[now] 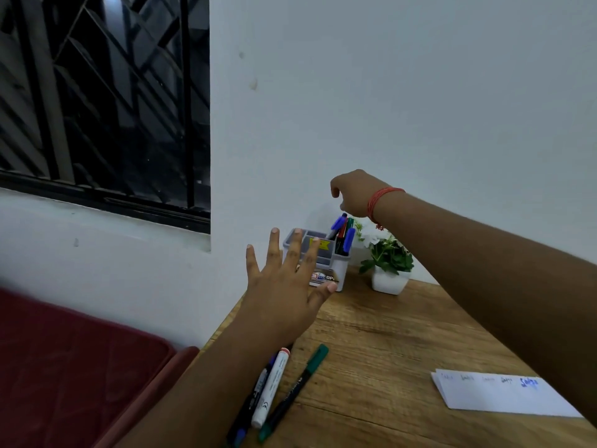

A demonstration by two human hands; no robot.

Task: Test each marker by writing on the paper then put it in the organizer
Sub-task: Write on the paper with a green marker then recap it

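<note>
While markers [342,236] stand upright, hands hover.

Capped markers [341,234] stand in the grey organizer [340,270]; three markers [274,388] lie near the scribbled paper [504,397].

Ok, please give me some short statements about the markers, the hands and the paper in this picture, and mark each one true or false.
1. The left hand holds a marker. False: its fingers are spread and hold nothing.
2. Markers stand in the organizer. True.
3. The paper is blank. False: it bears several written words.
4. A green marker lies on the table. True.
5. The right hand is above the organizer. True.
</note>
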